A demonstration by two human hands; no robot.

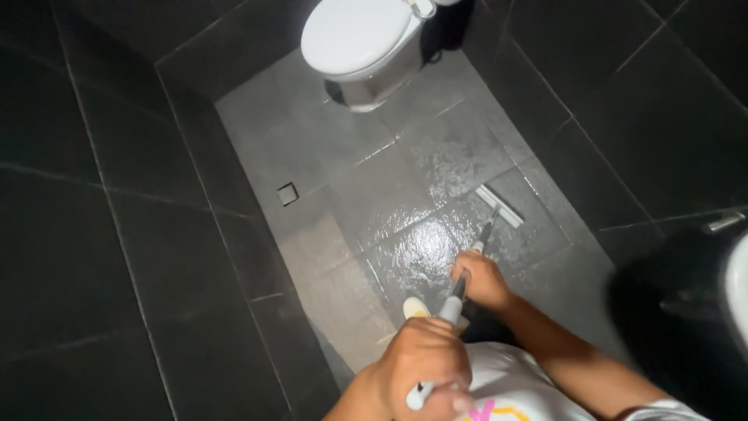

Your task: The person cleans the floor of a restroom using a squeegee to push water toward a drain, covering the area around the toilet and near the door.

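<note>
On wet grey tiles, both hands grip a long-handled floor squeegee (499, 206).

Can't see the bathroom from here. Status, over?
Left hand and right hand both grip the squeegee pole. Blade down on wet floor. Toilet ahead, apart from the blade.

The left hand (425, 362) sits low and near the body, fingers curled into a closed fist, knuckles up, thumb tucked toward the chest. The right hand (481, 279) is farther out, also closed in a grip, back of the hand facing up. The right forearm runs bare from the lower right, bent at the elbow. Only the left wrist shows.
</note>
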